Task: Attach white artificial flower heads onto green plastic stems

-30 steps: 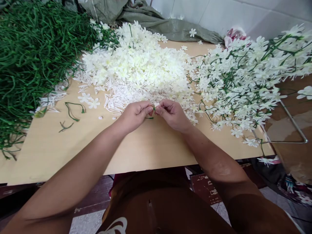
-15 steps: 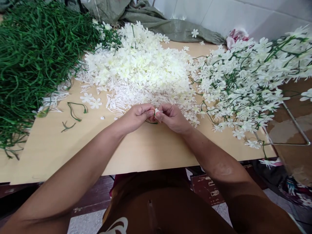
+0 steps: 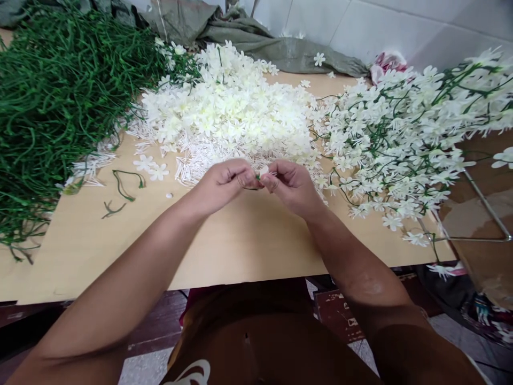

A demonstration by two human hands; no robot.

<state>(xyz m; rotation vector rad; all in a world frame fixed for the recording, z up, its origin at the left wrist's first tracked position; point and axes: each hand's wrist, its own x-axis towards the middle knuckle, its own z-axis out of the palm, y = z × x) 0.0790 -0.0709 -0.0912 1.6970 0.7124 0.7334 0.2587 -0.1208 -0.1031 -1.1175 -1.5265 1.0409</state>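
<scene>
Over the middle of the table, my left hand [image 3: 230, 182] pinches a green plastic stem [image 3: 255, 185] between thumb and fingers. Close beside it, my right hand [image 3: 290, 184] is closed on a small white artificial flower [image 3: 264, 171]. Flower and stem tip meet between the fingertips; whether they are joined is hidden by the fingers. Just behind both hands lies a heap of white flower heads [image 3: 236, 107], with a layer of thin white stamen pieces [image 3: 192, 160] at its front edge.
Green stems [image 3: 68, 101] pile high on the left. Stemmed white flowers [image 3: 385, 133] fill the right side, by a metal rod frame [image 3: 491, 208]. Two loose stems [image 3: 120, 187] and a few flower heads [image 3: 158, 171] lie left on the table [image 3: 248, 246]. Grey-green cloth [image 3: 288, 51] lines the back.
My hands have moved slightly apart and a little up, the right one shifting to the right. The white flower and green stem remain between the fingertips.
</scene>
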